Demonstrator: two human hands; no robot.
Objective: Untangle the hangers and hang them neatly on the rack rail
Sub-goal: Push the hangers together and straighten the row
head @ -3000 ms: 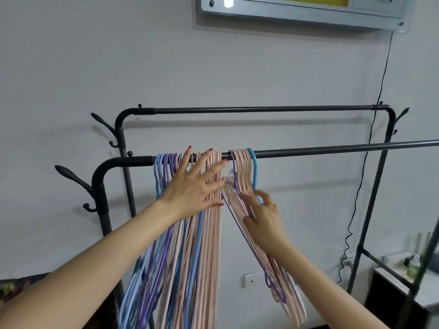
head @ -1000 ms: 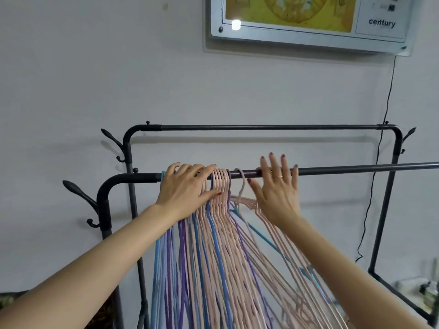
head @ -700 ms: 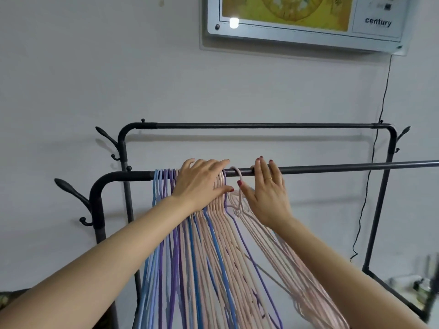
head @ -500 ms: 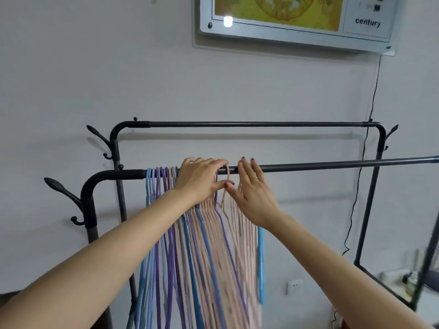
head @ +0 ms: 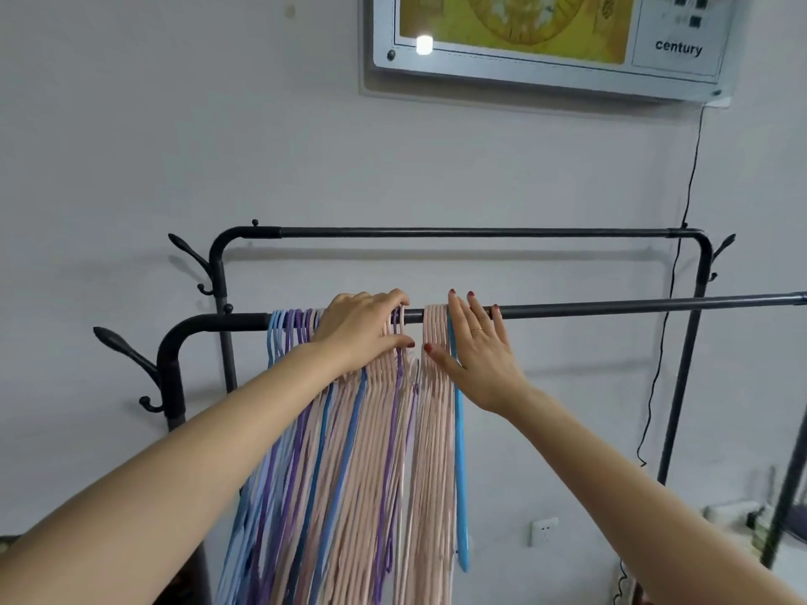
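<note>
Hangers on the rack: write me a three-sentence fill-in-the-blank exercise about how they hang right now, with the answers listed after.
1. All the hangers hang from the ____ of the two black rails.
2. The hanger at the right-hand end of the row, against the right hand, is coloured ____.
3. The left hand rests on the hanger tops where they hook over the front rail, and its fingers pinch ____.

Missing words: front (nearer); blue; nothing

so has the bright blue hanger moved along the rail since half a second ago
Cannot tell about sliding, but the bright blue hanger has risen: its hook now shows on the front rail beside the right hand.
</note>
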